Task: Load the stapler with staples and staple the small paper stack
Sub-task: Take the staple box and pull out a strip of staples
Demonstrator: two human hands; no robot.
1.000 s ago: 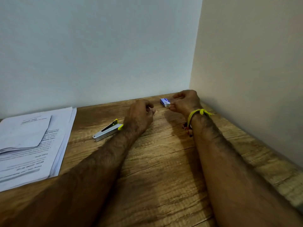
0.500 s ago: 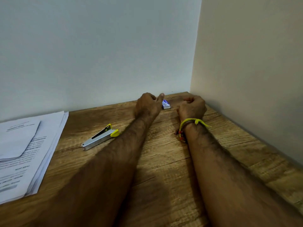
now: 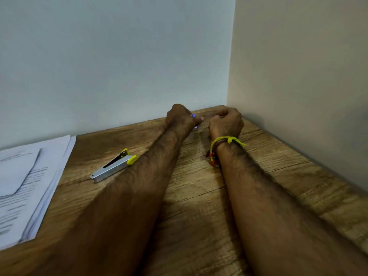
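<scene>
Paper stack (image 3: 29,182) at near left, untouched. Stapler (image 3: 113,168) mid-table beside the left forearm, still unloaded. Far corner: left hand (image 3: 182,118) now closed around the blue staple box (image 3: 194,116), lying free a second ago. Right hand (image 3: 226,122) curled; contents not discernible. Staples likely retrieved next.

walls (image 3: 298,76) hemming corner, stapler (image 3: 111,169) perhaps blocking leftward

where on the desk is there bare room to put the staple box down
Bare wood lies between the forearms, near the front edge of the desk, and between the papers and the stapler. The far corner is crowded: both hands, left and right, close around the staple box.
</scene>
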